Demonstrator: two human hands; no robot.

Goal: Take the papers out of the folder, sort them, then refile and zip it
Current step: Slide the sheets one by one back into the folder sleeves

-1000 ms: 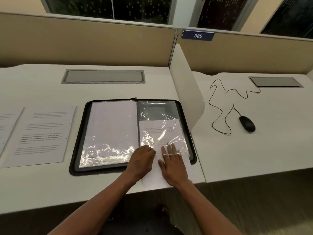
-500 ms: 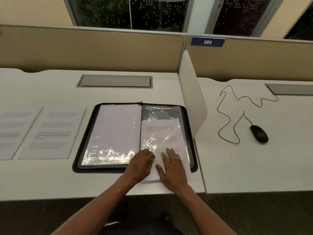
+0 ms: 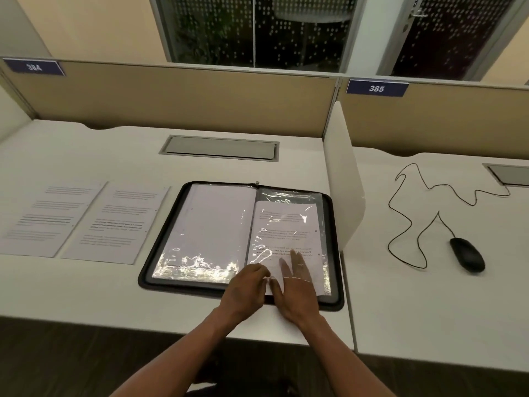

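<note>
White desk [image 3: 86, 287], open black folder [image 3: 332, 253], glossy sleeves; left hand [image 3: 243, 293] pinching sleeve edge, right hand [image 3: 297, 293] flat.

The folder [image 3: 160, 265] has a black zipped border, and its clear plastic sleeves [image 3: 200, 265] shine with white glare over pale pages. The printed sheet [image 3: 289, 224] in its right half is white with lines of black text, as are the two loose papers [image 3: 114, 222] to the left. The surface [image 3: 86, 287] is off-white, the partition [image 3: 171, 98] tan, the number plates [image 3: 376, 88] navy with white numerals. The mouse [image 3: 467, 254] and its cable [image 3: 400, 196] are black.
</note>
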